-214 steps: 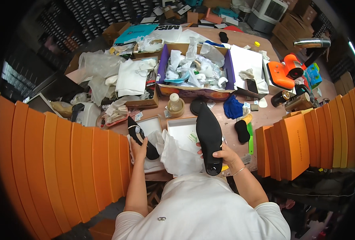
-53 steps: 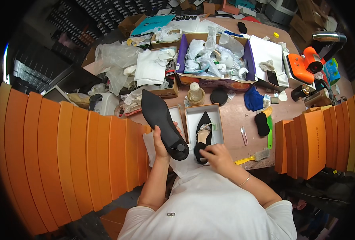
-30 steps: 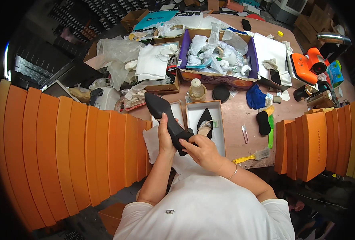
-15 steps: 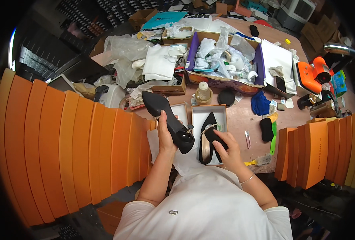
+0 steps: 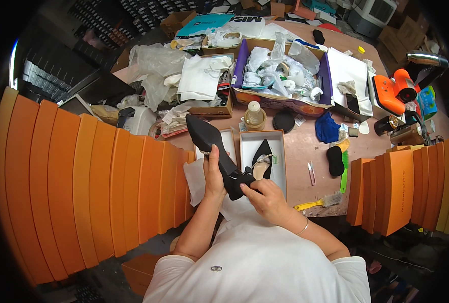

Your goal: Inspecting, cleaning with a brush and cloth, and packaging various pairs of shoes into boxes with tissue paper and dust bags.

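My left hand (image 5: 214, 177) is closed round a black pointed-toe heeled shoe (image 5: 206, 135), its toe pointing up and to the left and its sole facing me. My right hand (image 5: 269, 201) pinches a soft black pad (image 5: 243, 182) against the heel end of that shoe. The pad is partly covered by my fingers, so its full shape is hidden. A second black pointed shoe (image 5: 264, 149), with a sparkling strap, lies in an open white-lined shoebox (image 5: 283, 174) just beyond my right hand.
Stacked orange shoeboxes (image 5: 90, 187) wall off the left, and more orange boxes (image 5: 396, 189) stand right. A yellow-handled brush (image 5: 310, 205), small scissors-like tool (image 5: 312, 173), green comb (image 5: 344, 177) and black sponge (image 5: 335, 160) lie right. A purple box (image 5: 327, 76) of crumpled plastic sits behind.
My right hand has moved left with the black pad, from over the boxed shoe onto the heel of the held shoe. The held shoe has shifted slightly right.
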A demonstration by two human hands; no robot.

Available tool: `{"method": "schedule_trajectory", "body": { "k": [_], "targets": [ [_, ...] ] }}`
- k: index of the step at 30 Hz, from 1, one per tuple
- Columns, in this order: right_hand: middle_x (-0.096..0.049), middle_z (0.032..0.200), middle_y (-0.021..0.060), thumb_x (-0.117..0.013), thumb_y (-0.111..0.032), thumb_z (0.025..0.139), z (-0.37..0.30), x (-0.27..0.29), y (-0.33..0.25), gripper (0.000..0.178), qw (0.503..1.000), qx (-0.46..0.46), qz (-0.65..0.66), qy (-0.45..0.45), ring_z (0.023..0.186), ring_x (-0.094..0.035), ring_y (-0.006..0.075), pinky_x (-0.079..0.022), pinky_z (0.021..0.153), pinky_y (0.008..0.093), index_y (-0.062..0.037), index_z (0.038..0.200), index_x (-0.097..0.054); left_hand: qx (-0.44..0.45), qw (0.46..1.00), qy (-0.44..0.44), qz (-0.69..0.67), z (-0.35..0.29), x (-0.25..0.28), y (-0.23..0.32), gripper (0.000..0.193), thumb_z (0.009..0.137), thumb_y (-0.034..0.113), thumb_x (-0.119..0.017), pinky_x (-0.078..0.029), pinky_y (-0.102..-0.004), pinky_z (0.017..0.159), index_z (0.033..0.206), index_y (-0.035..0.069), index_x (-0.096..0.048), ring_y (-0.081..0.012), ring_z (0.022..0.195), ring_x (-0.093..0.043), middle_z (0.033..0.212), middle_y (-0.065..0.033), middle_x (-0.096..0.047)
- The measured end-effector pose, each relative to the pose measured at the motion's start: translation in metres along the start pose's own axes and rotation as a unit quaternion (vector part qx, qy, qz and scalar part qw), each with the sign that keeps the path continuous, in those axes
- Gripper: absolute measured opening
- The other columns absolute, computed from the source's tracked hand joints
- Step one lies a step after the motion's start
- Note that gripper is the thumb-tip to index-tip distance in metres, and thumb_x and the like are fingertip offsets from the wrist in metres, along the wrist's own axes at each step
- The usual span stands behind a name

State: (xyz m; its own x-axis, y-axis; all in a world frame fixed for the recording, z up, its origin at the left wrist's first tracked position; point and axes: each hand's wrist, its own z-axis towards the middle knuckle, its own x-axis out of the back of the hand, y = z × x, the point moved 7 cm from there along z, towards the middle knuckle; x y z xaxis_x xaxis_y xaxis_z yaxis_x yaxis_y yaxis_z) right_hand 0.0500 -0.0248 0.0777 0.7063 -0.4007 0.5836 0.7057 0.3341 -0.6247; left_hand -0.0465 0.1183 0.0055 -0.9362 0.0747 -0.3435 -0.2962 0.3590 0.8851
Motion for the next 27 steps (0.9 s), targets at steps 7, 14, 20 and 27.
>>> {"method": "schedule_trajectory", "body": {
  "k": [7,14,20,27],
  "targets": [
    [-0.059,0.093,0.0089,-0.062,-0.015,0.091,-0.021,0.015,0.053,0.036,0.931,-0.268,0.234,0.083,0.084,-0.057,0.0172,-0.046,0.077,0.0269,-0.0008,0.125,-0.057,-0.035,0.999,-0.004,0.012,0.003,-0.007,0.028,0.055,0.093,0.055,-0.051,-0.048,-0.0247,0.052,0.093,0.0,-0.057,-0.0123,0.057,-0.057,0.07,-0.0064,-0.058],
    [-0.059,0.116,0.0047,-0.063,-0.017,0.093,-0.016,-0.016,0.045,0.053,0.794,-0.365,0.48,0.079,0.103,-0.053,0.0083,-0.045,0.088,0.0232,0.0019,0.138,-0.043,-0.15,0.987,-0.004,0.057,-0.003,-0.006,0.017,0.046,0.095,0.045,-0.052,-0.046,-0.0242,0.059,0.101,0.0,-0.055,-0.011,0.065,-0.056,0.077,-0.0057,-0.058],
    [-0.059,0.104,0.0029,-0.076,-0.021,0.082,-0.019,-0.036,0.063,0.05,0.854,-0.356,0.38,0.021,0.092,-0.053,0.0096,-0.046,0.08,0.0236,-0.0021,0.124,-0.058,-0.341,0.919,-0.021,0.199,-0.035,-0.024,0.039,0.044,0.091,0.039,-0.058,-0.045,-0.0292,0.077,0.109,-0.001,-0.052,-0.0144,0.082,-0.054,0.091,-0.0067,-0.058],
    [-0.059,0.102,0.0044,-0.077,-0.022,0.08,-0.017,-0.04,0.058,0.049,0.839,-0.342,0.422,-0.027,0.09,-0.054,0.0116,-0.046,0.079,0.0239,-0.0039,0.123,-0.061,-0.216,0.956,-0.131,0.151,-0.028,-0.022,0.031,0.047,0.088,0.035,-0.064,-0.041,-0.0293,0.082,0.114,0.0,-0.046,-0.0149,0.089,-0.049,0.098,-0.0046,-0.051]
  ]
}}
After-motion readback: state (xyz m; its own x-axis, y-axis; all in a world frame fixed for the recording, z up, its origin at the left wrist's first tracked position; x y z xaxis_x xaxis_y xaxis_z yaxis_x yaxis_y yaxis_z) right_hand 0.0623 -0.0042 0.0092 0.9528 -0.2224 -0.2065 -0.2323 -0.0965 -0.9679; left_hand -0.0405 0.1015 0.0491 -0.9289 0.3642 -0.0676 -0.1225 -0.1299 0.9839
